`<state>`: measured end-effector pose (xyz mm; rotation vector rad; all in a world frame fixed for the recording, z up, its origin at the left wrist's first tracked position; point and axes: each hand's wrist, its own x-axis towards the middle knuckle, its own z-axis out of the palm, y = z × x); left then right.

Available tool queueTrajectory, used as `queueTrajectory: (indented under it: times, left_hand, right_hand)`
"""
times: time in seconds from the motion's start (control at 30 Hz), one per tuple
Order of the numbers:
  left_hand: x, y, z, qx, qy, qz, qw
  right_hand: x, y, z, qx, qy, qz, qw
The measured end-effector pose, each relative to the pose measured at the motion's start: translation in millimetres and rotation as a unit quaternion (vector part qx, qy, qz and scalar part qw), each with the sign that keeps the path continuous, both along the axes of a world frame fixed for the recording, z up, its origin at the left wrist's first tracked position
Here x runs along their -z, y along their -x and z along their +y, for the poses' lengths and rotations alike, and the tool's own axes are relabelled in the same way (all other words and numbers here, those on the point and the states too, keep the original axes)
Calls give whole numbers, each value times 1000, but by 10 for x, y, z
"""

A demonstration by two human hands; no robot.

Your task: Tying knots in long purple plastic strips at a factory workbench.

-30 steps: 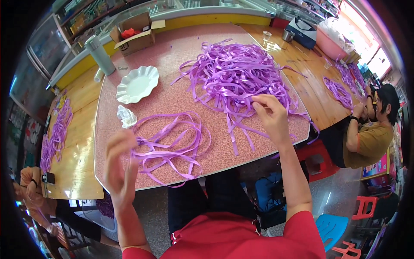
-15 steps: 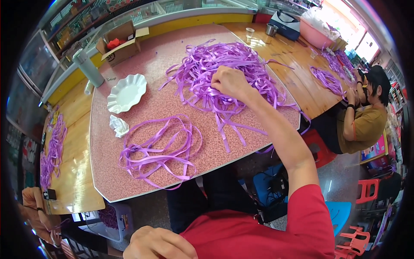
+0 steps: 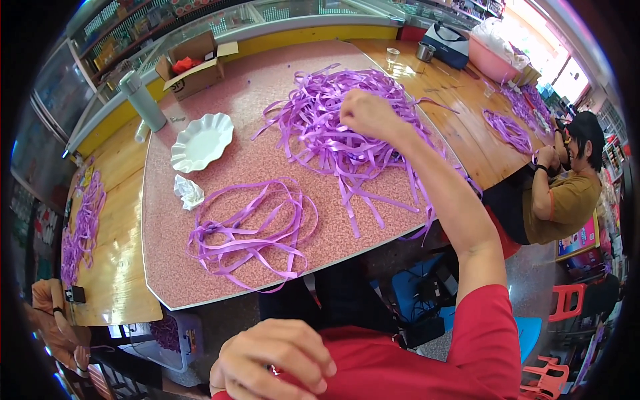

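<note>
Purple ribbons (image 3: 320, 123); right hand (image 3: 371, 115) curled over

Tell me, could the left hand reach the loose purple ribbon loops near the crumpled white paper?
Probably yes: the left hand is in front of the red shirt, nothing covers the ribbon loops, and the way over the pink table looks free.

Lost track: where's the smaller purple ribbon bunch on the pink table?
Head view: the ribbon bunch lies left of centre, at the near edge of the pink table, by the crumpled white wad.
</note>
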<state>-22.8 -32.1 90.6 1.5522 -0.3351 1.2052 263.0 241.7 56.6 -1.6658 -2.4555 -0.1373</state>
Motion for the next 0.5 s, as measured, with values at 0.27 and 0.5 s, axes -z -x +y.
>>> queueTrajectory:
  times: [0.27,0.5]
  left_hand:
    - [236,-216,128,-14,31,91,995]
    - [464,-325,228,-54,-62,293,952]
  right_hand:
    - [-347,-219,-41,-37,121,115,985]
    - [-81,-333,-46,-10,39,192,981]
